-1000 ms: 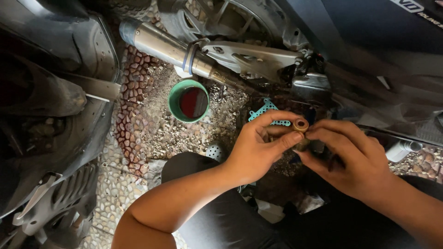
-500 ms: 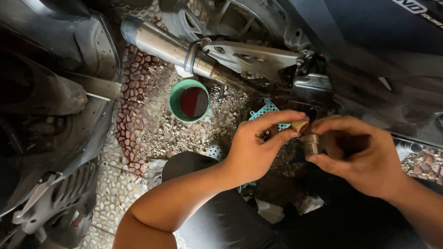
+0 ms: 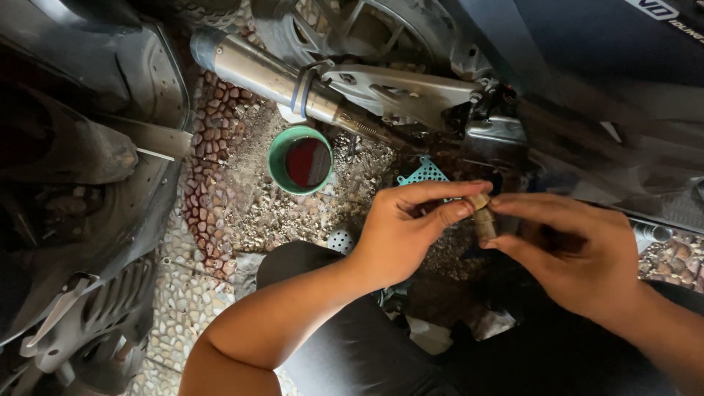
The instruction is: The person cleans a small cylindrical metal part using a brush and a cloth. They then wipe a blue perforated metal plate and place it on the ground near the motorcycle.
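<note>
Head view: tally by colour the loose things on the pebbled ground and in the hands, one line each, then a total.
Green, round plastic cup holding dark red liquid: 1
Teal perforated plastic pieces: 2
Brownish small cylindrical metal part, pinched between left hand and right hand fingertips: 1
Total: 4
</note>
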